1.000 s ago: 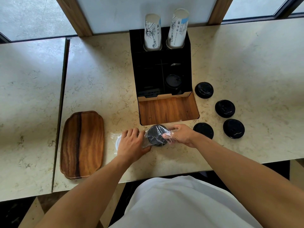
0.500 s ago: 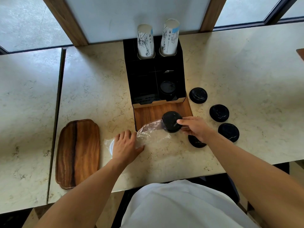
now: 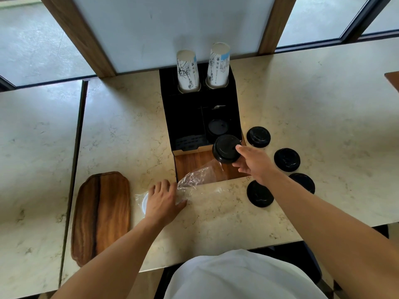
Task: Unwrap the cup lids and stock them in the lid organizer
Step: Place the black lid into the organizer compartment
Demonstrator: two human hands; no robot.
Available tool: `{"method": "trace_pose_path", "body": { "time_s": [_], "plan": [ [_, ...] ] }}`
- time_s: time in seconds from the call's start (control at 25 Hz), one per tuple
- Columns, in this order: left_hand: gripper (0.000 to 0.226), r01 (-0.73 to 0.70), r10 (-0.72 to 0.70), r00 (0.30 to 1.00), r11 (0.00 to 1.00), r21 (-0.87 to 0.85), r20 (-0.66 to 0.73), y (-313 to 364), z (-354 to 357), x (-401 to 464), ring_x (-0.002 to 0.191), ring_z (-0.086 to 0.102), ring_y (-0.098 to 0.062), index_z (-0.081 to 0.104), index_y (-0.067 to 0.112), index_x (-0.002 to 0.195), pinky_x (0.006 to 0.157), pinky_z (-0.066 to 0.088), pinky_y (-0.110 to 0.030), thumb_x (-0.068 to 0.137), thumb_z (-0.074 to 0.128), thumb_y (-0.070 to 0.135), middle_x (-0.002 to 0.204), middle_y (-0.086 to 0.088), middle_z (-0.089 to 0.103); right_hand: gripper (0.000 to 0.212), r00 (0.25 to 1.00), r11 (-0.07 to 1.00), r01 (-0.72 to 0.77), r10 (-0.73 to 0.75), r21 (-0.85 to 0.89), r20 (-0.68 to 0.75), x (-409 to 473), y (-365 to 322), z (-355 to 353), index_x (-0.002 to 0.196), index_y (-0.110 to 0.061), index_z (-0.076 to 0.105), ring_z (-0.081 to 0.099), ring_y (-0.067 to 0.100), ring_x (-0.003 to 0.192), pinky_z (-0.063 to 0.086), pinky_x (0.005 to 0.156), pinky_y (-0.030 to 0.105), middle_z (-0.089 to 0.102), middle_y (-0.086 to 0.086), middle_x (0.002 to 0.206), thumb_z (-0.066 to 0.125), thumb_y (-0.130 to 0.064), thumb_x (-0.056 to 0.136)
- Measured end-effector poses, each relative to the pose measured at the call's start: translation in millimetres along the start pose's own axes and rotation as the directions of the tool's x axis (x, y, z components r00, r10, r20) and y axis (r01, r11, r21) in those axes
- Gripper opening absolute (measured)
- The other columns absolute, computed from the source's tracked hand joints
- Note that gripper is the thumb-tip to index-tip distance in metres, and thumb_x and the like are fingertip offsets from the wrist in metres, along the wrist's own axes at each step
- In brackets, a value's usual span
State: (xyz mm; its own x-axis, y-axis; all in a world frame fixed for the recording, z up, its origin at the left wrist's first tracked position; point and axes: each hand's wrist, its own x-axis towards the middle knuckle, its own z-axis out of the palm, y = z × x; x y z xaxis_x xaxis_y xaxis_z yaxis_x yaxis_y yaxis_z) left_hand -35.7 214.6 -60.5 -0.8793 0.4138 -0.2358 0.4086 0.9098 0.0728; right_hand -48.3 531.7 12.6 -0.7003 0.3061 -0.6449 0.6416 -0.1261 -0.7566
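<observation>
My right hand [image 3: 253, 164] pinches a black cup lid [image 3: 225, 148] and holds it in the air above the front of the black lid organizer [image 3: 187, 117]. Another black lid [image 3: 218, 127] lies in the organizer's right compartment. My left hand [image 3: 163, 200] rests on the clear plastic wrap [image 3: 200, 176], which trails empty toward the organizer's wooden tray [image 3: 190, 164]. A white lid edge [image 3: 144, 202] shows under that hand. Several loose black lids [image 3: 258, 136] [image 3: 287, 159] [image 3: 260, 194] [image 3: 304, 182] lie on the counter to the right.
Two paper cup stacks [image 3: 187, 71] [image 3: 218, 65] stand in the organizer's back holes. A wooden serving board [image 3: 102, 214] lies left of my left hand. A gap [image 3: 79, 130] divides the marble counter from the table on the left. The window wall is behind.
My right hand pulled the black lid out of the plastic wrap and carried it up and away toward the organizer. My left hand stayed down on the wrap.
</observation>
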Motion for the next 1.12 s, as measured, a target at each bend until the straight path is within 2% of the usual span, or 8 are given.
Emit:
{"method": "trace_pose_path", "body": {
  "time_s": [0.16, 0.44, 0.52, 0.64, 0.8, 0.88, 1.04, 1.12],
  "plan": [
    [0.068, 0.022, -0.022, 0.999, 1.0, -0.01, 0.035, -0.4, -3.7, 7.7, 0.113, 0.053, -0.035, 0.055, 0.014, 0.133, 0.106, 0.037, -0.048, 0.089, 0.055, 0.067, 0.122, -0.011, 0.056, 0.04, 0.991, 0.991, 0.129, -0.13, -0.043, -0.041, 6.1, -12.2, 6.8, 0.127, -0.013, 0.067, 0.074, 0.024, 0.096, 0.06, 0.083, 0.034, 0.076, 0.007, 0.105, 0.062, -0.041, 0.099],
    [0.069, 0.03, -0.03, 0.999, 1.0, -0.003, 0.043, -1.5, -6.3, 13.9, 0.111, 0.054, -0.036, 0.055, 0.014, 0.132, 0.106, 0.039, -0.05, 0.087, 0.055, 0.067, 0.121, -0.011, 0.057, 0.038, 0.958, 0.987, 0.149, -0.158, -0.055, -0.24, 40.4, -50.6, 17.0, 0.122, -0.008, 0.069, 0.072, 0.022, 0.083, 0.061, 0.091, 0.043, 0.074, 0.009, 0.1, 0.066, -0.037, 0.098],
    [0.07, 0.028, -0.028, 0.999, 1.0, 0.003, 0.036, -0.8, -5.3, 14.3, 0.109, 0.056, -0.036, 0.057, 0.014, 0.13, 0.104, 0.041, -0.05, 0.086, 0.054, 0.068, 0.119, -0.011, 0.058, 0.026, 0.945, 0.981, 0.155, -0.182, -0.121, -0.271, 48.5, -61.9, 24.8, 0.108, -0.014, 0.072, 0.074, 0.024, 0.086, 0.06, 0.092, 0.047, 0.072, 0.003, 0.088, 0.065, -0.037, 0.099],
    [0.072, 0.014, -0.015, 1.0, 1.0, 0.018, 0.027, -2.3, -5.5, 15.3, 0.105, 0.057, -0.035, 0.059, 0.014, 0.127, 0.101, 0.043, -0.049, 0.085, 0.047, 0.071, 0.116, -0.01, 0.059, 0.025, 0.93, 0.961, 0.149, -0.217, -0.233, -0.298, 57.2, -72.8, 36.9, 0.097, -0.016, 0.075, 0.073, 0.028, 0.092, 0.058, 0.093, 0.048, 0.074, 0.008, 0.092, 0.062, -0.038, 0.099],
    [0.072, -0.023, 0.022, 1.0, 0.999, 0.036, 0.012, -7.6, -6.3, 18.0, 0.1, 0.057, -0.032, 0.06, 0.016, 0.127, 0.096, 0.046, -0.046, 0.082, 0.049, 0.071, 0.112, -0.008, 0.06, 0.041, 0.91, 0.924, 0.115, -0.245, -0.365, -0.334, 67.2, -82.2, 45.4, 0.063, -0.021, 0.062, 0.059, 0.016, 0.062, 0.045, 0.072, 0.034, 0.061, 0.001, 0.064, 0.059, -0.038, 0.1],
    [0.073, -0.027, 0.027, 1.0, 0.999, 0.035, 0.011, -8.0, -6.5, 18.5, 0.098, 0.057, -0.032, 0.06, 0.015, 0.125, 0.094, 0.047, -0.046, 0.081, 0.046, 0.072, 0.111, -0.008, 0.06, 0.043, 0.908, 0.911, 0.095, -0.245, -0.402, -0.34, 70.1, -85.9, 46.8, 0.064, -0.018, 0.064, 0.058, 0.015, 0.06, 0.043, 0.069, 0.031, 0.062, 0.002, 0.063, 0.057, -0.039, 0.1],
    [0.072, -0.016, 0.016, 1.0, 0.999, 0.037, 0.007, -6.8, -6.0, 18.7, 0.098, 0.057, -0.032, 0.06, 0.016, 0.123, 0.094, 0.047, -0.046, 0.079, 0.049, 0.072, 0.111, -0.008, 0.061, 0.044, 0.921, 0.869, 0.086, -0.256, -0.487, -0.295, 74.1, -88.3, 48.8, 0.084, -0.007, 0.076, 0.069, 0.02, 0.065, 0.057, 0.078, 0.034, 0.072, 0.011, 0.073, 0.051, -0.038, 0.104],
    [0.073, -0.014, 0.014, 1.0, 0.999, 0.034, 0.005, -6.4, -6.0, 18.3, 0.098, 0.057, -0.032, 0.061, 0.016, 0.123, 0.093, 0.047, -0.046, 0.078, 0.051, 0.073, 0.111, -0.008, 0.061, 0.043, 0.929, 0.861, 0.067, -0.239, -0.504, -0.284, 75.9, -88.5, 50.4, 0.09, -0.006, 0.075, 0.06, 0.01, 0.051, 0.052, 0.065, 0.027, 0.068, 0.005, 0.063, 0.048, -0.035, 0.106]
  ]
}}
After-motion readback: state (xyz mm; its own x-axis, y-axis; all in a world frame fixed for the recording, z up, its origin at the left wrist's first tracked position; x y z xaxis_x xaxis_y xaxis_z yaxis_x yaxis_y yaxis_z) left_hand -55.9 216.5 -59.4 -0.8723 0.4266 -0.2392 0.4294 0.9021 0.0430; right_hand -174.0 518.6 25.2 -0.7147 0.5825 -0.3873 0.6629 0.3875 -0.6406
